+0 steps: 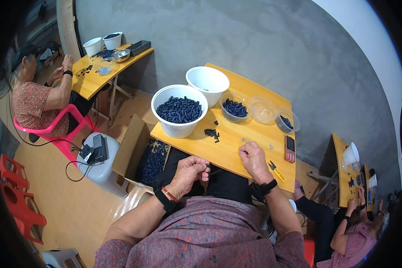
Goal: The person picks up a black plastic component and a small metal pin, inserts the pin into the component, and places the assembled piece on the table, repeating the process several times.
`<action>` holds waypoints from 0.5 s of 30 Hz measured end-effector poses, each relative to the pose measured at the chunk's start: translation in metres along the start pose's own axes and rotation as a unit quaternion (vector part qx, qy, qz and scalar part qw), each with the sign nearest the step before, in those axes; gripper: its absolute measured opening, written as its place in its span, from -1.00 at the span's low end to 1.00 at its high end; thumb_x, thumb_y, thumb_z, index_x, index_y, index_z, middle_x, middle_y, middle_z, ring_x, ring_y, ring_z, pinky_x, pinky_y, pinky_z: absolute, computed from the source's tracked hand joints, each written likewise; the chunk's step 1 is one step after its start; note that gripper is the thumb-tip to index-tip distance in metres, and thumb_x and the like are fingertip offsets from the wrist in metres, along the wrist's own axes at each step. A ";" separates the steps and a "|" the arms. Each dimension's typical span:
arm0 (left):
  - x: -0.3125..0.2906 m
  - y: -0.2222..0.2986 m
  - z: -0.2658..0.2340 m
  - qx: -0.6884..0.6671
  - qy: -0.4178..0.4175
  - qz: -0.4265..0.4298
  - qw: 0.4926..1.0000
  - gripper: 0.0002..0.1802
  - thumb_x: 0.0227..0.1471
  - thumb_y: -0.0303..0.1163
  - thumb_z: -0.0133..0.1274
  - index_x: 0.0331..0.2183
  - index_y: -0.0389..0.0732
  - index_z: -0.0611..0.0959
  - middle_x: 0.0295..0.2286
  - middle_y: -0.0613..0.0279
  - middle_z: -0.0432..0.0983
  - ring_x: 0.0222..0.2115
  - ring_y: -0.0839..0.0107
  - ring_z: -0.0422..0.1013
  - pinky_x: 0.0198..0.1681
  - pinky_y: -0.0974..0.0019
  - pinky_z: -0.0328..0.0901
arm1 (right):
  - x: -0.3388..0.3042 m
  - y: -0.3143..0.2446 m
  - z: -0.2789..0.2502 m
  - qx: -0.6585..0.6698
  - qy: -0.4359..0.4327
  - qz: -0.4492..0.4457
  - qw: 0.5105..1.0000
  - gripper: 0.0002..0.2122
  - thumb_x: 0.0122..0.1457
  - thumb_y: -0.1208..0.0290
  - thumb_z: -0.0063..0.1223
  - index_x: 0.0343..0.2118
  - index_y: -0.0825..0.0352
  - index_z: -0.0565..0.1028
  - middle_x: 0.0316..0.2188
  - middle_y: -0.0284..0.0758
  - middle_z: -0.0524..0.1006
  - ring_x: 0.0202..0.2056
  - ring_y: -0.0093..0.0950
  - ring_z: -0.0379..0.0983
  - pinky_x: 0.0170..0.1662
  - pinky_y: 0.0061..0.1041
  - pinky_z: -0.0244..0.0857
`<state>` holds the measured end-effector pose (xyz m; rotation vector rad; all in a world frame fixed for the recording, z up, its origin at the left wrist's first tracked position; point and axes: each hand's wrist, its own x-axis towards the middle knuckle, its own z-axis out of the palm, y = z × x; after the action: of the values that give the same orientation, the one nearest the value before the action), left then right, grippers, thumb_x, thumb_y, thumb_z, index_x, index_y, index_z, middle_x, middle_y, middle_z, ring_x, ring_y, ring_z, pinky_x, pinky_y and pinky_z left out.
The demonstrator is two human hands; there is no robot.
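One dark piece (208,167) (mostly hidden) | pinched by left fingers (203,164) | right fingers (244,155) curled, can't tell if gripping

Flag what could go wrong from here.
The filled white bucket sits close to the table's edge; a bump might spill its black pieces. The yellow snips lie beside the right hand, blades toward it, and could nick it.
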<state>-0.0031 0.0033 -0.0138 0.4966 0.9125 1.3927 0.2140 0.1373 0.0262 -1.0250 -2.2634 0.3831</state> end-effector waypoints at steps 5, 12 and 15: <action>-0.001 0.001 0.003 -0.013 0.012 0.006 1.000 -0.87 0.08 -0.60 0.03 -0.26 -0.35 0.55 -0.49 0.17 0.53 -0.57 0.47 0.46 -0.46 0.43 0.44 | -0.004 -0.002 0.002 0.040 -0.012 -0.024 0.999 -0.97 0.00 0.64 0.13 -0.46 0.41 0.53 -0.50 -0.13 0.47 -0.42 -0.20 0.47 -0.33 -0.34 0.35; 0.001 -0.001 0.002 0.004 0.017 0.002 1.000 -0.84 0.11 -0.60 0.04 -0.21 -0.37 0.52 -0.44 0.11 0.55 -0.53 0.43 0.50 -0.42 0.40 0.48 | -0.001 0.001 -0.005 0.118 -0.056 0.075 0.989 -0.95 0.01 0.60 0.15 -0.43 0.42 0.56 -0.50 -0.30 0.50 -0.47 -0.52 0.43 -0.35 -0.56 0.33; 0.002 -0.002 -0.001 0.003 0.015 0.002 1.000 -0.84 0.12 -0.59 0.04 -0.21 -0.37 0.51 -0.43 0.10 0.55 -0.52 0.42 0.51 -0.42 0.39 0.49 | 0.002 -0.001 -0.007 0.116 -0.061 0.082 0.988 -0.93 0.02 0.58 0.16 -0.41 0.44 0.56 -0.50 -0.28 0.53 -0.48 -0.52 0.44 -0.35 -0.57 0.34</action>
<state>-0.0021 0.0049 -0.0166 0.4836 0.9391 1.4051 0.2171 0.1381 0.0323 -1.0924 -2.1820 0.7777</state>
